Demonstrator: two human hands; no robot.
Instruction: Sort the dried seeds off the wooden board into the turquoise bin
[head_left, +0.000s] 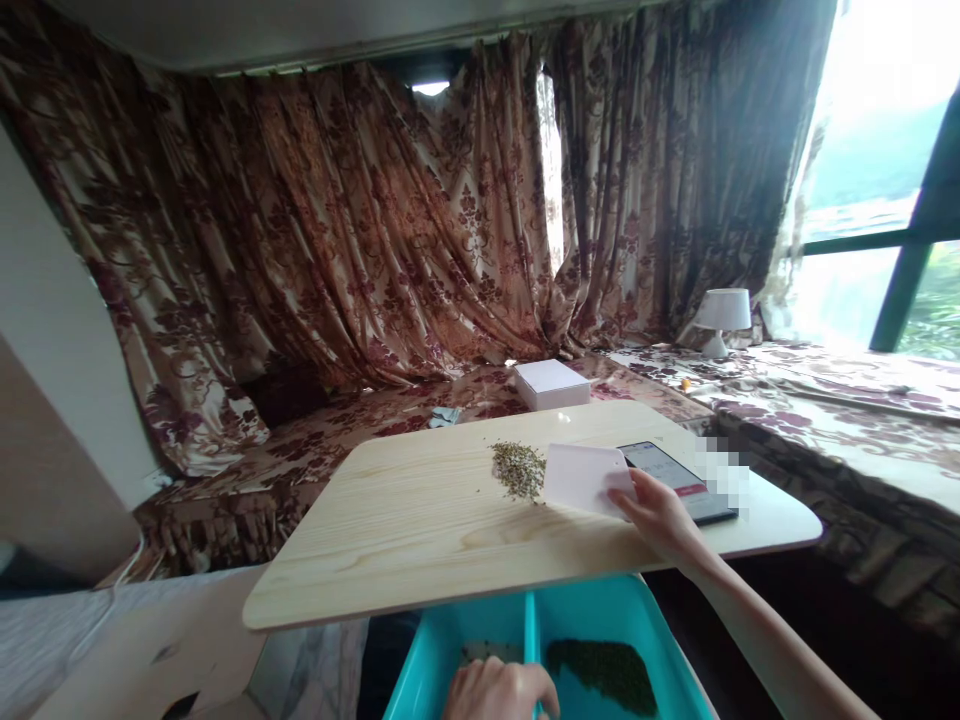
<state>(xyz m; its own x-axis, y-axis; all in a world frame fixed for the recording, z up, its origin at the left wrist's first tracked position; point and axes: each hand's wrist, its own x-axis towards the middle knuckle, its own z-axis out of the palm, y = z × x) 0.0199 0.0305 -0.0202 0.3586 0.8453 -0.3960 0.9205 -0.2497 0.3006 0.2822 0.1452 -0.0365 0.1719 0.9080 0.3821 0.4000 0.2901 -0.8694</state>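
Closest in, the left grip [501, 690] is down at the divider [531, 630] of the teal bin [592, 606]; spread or closed, can't tell! Farther up, the right grip [660, 512] pinches a white card [581, 480] at the edge of the granule heap [519, 470] on the counter [390, 530], tablet [686, 482] close by, white box [553, 384] beyond.

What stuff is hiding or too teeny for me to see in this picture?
All in the head view:
- The near end of the turquoise bin: cut off by the bottom edge.
- Part of the bin's left compartment: behind the left hand.
- The tablet's lower left part: behind the right hand and the white card it holds.
- The tablet's writing: too small and blurry.
- Each bit in the speckled pile: too tiny.
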